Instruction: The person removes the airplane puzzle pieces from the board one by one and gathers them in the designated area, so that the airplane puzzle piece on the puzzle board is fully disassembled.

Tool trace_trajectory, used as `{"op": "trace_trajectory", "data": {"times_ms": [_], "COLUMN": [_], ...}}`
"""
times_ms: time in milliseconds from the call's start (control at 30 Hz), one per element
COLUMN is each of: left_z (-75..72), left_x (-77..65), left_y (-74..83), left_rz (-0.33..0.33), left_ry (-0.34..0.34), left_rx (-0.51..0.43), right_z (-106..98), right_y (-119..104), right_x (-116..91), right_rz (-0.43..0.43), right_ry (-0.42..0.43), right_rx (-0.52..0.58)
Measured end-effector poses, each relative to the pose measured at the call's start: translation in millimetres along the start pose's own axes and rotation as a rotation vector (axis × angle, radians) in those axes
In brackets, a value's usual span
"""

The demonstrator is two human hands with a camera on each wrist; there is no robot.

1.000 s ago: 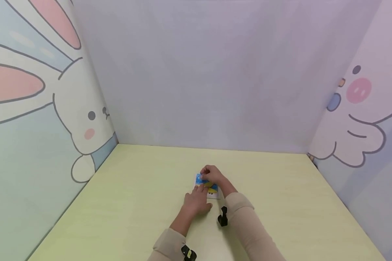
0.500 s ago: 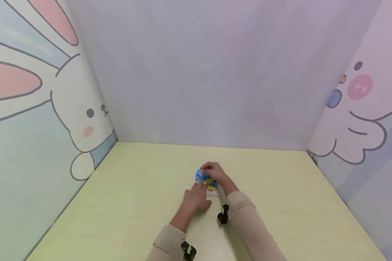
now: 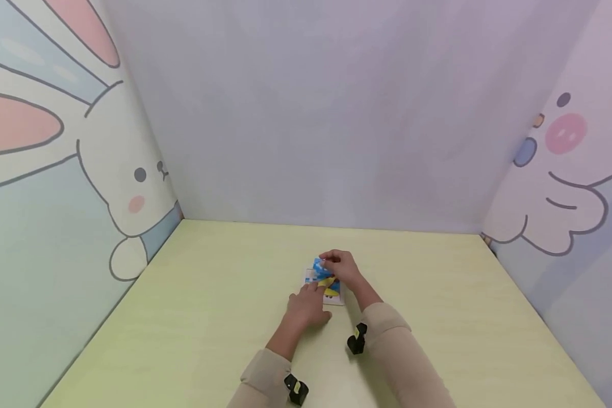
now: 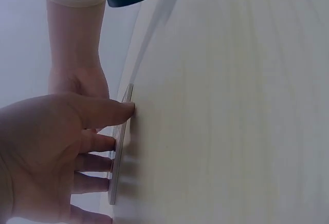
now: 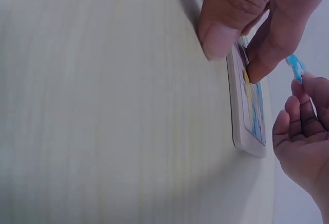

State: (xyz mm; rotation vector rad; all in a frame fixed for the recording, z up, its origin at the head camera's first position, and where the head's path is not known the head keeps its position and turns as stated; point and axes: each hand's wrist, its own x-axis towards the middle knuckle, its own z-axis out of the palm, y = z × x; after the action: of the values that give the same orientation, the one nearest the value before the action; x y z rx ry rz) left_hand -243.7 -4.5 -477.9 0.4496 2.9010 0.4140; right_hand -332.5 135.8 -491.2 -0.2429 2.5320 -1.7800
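A small picture puzzle board (image 5: pixel 236 113) with a pale rim lies flat on the table, its picture yellow and blue. My left hand (image 3: pixel 306 307) rests on its near left part with extended fingers; in the left wrist view the thumb (image 4: pixel 115 112) is at the board's near edge. Between the thumb and fingers of my right hand (image 3: pixel 344 266) is a blue and white puzzle piece (image 5: pixel 295 67), raised above the board's far side. A pale patch shows at the board's far left corner. My hands hide part of the picture.
The pale yellow table (image 3: pixel 224 294) surrounds the board. A plain grey-white wall (image 3: pixel 306 113) stands behind it, with side walls bearing a cartoon rabbit (image 3: pixel 132 187) and a cartoon pig (image 3: pixel 566 136). Black camera mounts (image 3: pixel 357 339) sit on both wrists.
My right hand has lifted the blue piece off the board's far end and moved slightly up and right, uncovering the pale patch. My left hand has stayed on the board.
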Motion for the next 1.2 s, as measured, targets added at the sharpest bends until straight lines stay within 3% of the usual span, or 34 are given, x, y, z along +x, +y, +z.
{"op": "trace_trajectory", "data": {"times_ms": [433,767,967,1200], "left_z": [0.5,-3.4,-2.2,-1.1], "left_x": [-1.3,-1.4,0.4,1.2], "left_y": [-2.5,3.3,3.3,2.7], "left_rz": [-0.014,-0.003,-0.004,-0.005], "left_ry": [0.005,0.022,0.023,0.015], "left_rx": [0.008,-0.01,-0.004,0.01], "right_z": [-24.3,-62.4,-77.5,-78.6], "right_y": [4.9,21.2,24.6,33.6], "right_x": [-8.2,-12.9,-12.3,-8.8], "right_rz": [0.046,0.081,0.082,0.091], "right_ry": [0.011,0.072,0.079,0.074], "right_rx": [-0.002,-0.065,-0.135,-0.26]}}
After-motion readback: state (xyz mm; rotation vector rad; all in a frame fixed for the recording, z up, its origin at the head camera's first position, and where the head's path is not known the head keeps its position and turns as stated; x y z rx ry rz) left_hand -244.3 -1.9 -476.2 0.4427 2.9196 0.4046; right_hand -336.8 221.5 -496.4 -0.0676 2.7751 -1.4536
